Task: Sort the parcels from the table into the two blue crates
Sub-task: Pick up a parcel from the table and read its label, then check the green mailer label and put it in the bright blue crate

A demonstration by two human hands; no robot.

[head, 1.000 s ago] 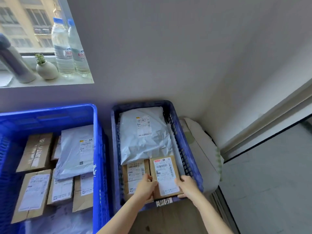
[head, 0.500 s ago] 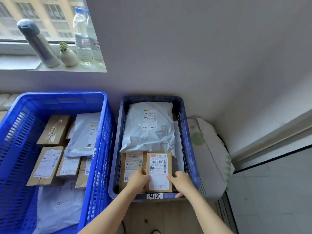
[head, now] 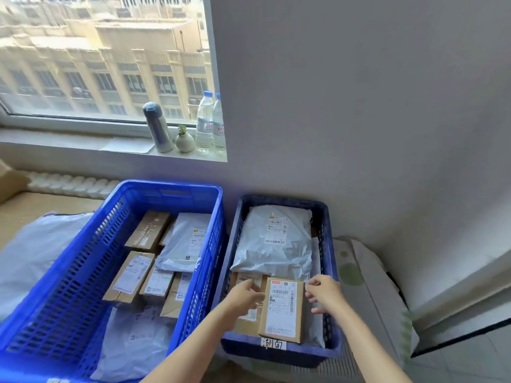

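Although both crates already hold parcels, the sorting looks unfinished. Largest is the bright blue crate (head: 83,272) on the left, which carries several cardboard boxes (head: 130,275) and a pale mailer (head: 188,241). Just beside it, the darker blue crate (head: 304,353) holds fewer: a big grey mailer (head: 276,244) at the far end and cardboard parcels nearer. One large grey bag (head: 33,261) lies on the bench outside the left crate, so at least that appears left to sort. The small labelled parcel (head: 282,308) lies flat at the darker crate's near end, on top of others. The left hand (head: 246,297) and right hand (head: 323,294) flank it, fingers (head: 311,288) loosely curled at its edges. Whether they pinch it or merely touch it I cannot tell.
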